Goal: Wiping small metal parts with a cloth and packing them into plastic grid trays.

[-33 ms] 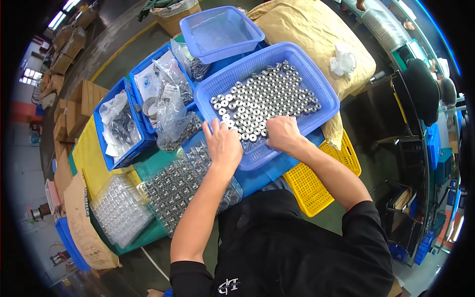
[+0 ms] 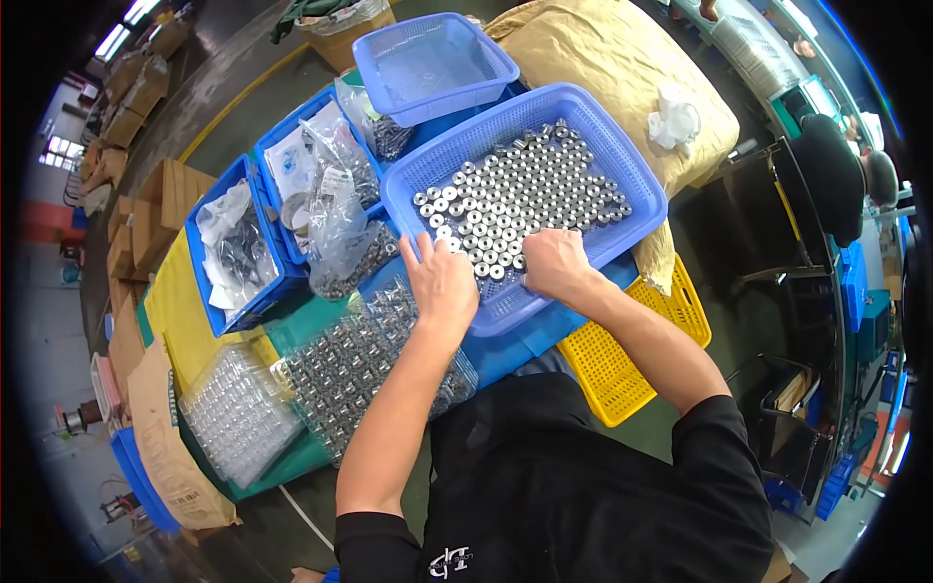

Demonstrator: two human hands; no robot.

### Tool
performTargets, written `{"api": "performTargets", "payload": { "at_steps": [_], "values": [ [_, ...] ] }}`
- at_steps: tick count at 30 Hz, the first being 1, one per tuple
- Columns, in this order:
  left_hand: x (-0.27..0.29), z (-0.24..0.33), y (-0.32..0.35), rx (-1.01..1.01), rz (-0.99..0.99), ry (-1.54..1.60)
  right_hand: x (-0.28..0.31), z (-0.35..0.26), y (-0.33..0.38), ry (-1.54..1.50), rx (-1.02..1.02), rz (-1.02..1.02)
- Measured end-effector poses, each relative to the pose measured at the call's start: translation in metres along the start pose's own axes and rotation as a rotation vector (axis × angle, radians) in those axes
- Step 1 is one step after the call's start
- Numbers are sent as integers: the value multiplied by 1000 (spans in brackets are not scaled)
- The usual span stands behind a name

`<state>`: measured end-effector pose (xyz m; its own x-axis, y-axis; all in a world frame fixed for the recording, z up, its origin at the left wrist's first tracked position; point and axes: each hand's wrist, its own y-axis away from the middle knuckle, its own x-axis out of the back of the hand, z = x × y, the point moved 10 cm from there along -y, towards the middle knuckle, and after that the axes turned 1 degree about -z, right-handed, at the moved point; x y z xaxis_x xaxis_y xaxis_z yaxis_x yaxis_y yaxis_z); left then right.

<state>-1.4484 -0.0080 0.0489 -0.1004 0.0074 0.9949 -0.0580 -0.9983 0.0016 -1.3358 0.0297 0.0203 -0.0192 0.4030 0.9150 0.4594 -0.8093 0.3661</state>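
Observation:
A blue-purple perforated plastic basket [image 2: 632, 155] lies in front of me, with many small round metal parts with centre holes [image 2: 530, 185] spread over its floor. My left hand [image 2: 443, 284] is at the basket's near-left rim, back of the hand up. Its fingers are stretched and somewhat apart, and its thumb side reaches inside beside the nearest parts. Over the basket's near side, my right hand [image 2: 557, 262] is closed, knuckles up, against the edge of the metal parts. Whatever its curled fingers hold is hidden beneath it.
Left of the basket, a clear tray filled with metal parts [image 2: 340, 374] lies beside clear empty trays [image 2: 238, 418]. Blue bins [image 2: 255, 301] with plastic bags stand farther left. A second basket [image 2: 437, 63] sits behind, a yellow crate [image 2: 622, 374] at lower right, a large tan sack [image 2: 603, 49] at far right.

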Motion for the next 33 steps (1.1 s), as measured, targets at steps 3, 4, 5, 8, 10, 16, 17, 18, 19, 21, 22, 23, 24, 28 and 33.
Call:
{"api": "performTargets", "payload": {
  "at_steps": [3, 4, 5, 8, 10, 16, 17, 18, 19, 21, 22, 23, 24, 28, 33],
  "values": [
    [-15, 9, -8, 37, -126, -95, -3, 2, -1, -4, -6, 15],
    [-17, 9, -10, 50, -110, -112, -5, 4, -2, -13, -22, 10],
    [-18, 8, -12, 64, -95, -128, -8, 7, -3, -23, -38, 6],
    [-19, 7, -11, 52, -57, -110, -11, 10, -4, -46, -24, 39],
    [-15, 7, -8, 39, -6, -61, -10, 8, -3, -53, -14, 63],
    [22, -10, 5, 66, 39, 274, -1, 5, -2, -80, -32, 1],
    [35, -19, 10, 87, 90, 509, -4, 7, -4, -81, -23, -6],
    [49, -31, 21, 96, 161, 670, -4, 14, -5, -72, -44, 16],
    [56, -48, 31, 156, 203, 800, -6, 19, -5, -65, -66, 38],
    [59, -86, 55, 156, 297, 926, -6, 30, -4, -99, -104, 47],
    [47, -111, 69, 277, 240, 937, -3, 33, -1, -109, -112, 50],
    [38, -139, 86, 332, 248, 906, 6, 32, 3, -119, -110, 57],
    [22, -163, 101, 406, 215, 833, 14, 30, 6, -188, -94, 75],
    [-39, -203, 135, 464, 33, 574, 32, 37, 33, -711, -104, 151],
    [-68, -200, 137, 286, -11, 283, 46, 3, 60, -834, -36, 130]
  ]
}}
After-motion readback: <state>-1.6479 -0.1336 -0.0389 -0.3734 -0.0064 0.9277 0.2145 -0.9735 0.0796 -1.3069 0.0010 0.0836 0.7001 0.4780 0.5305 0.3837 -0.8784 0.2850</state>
